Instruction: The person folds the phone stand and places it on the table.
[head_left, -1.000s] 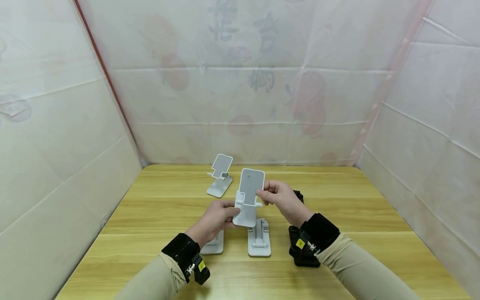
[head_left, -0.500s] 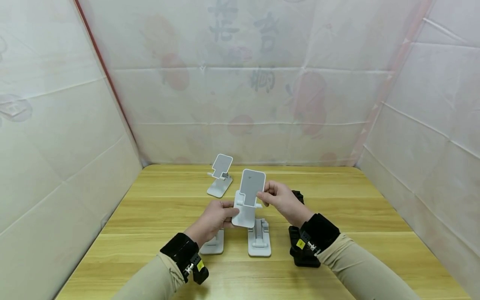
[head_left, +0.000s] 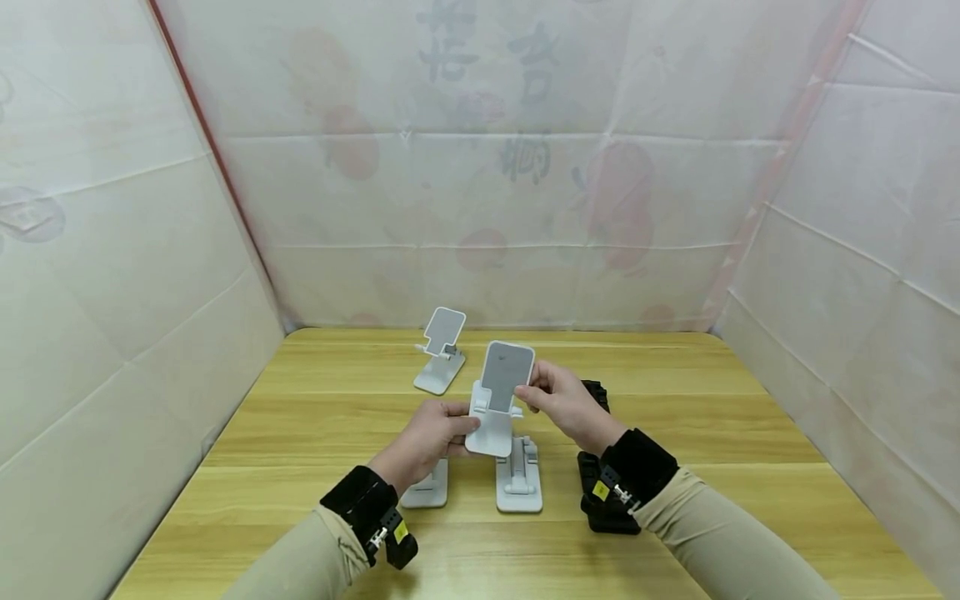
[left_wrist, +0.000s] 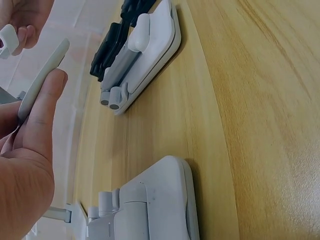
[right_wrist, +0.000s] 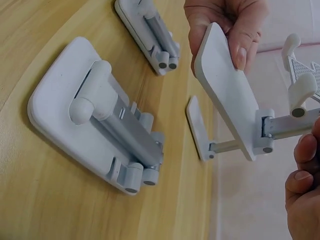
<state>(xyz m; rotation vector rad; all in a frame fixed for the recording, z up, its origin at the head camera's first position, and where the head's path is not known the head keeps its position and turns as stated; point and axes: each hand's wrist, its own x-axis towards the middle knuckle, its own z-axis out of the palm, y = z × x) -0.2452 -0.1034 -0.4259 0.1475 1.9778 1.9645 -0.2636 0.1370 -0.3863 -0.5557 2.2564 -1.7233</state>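
Above the table, both hands hold a white phone stand [head_left: 492, 433] with a grey pad on its upper plate. Its base is pinched between the thumb and fingers of my left hand [head_left: 432, 437]. My right hand [head_left: 562, 400] pinches the right edge of the upper plate. In the right wrist view, the raised metal arm joins the base [right_wrist: 227, 85] at a hinge. Below lies a folded white phone stand [head_left: 518, 487]; another folded stand [head_left: 427, 492] is partly hidden behind my left hand.
An unfolded white phone stand [head_left: 441, 367] stands at the back of the wooden table [head_left: 300, 433]. Black folded items [head_left: 611, 512], probably stands, lie partly hidden under the right wrist. Fabric walls [head_left: 480, 192] close in the back and sides.
The upper plate of the held stand has shifted slightly right and down, tilting a little. Both hands keep their grip and barely move. The stands on the table stay put.
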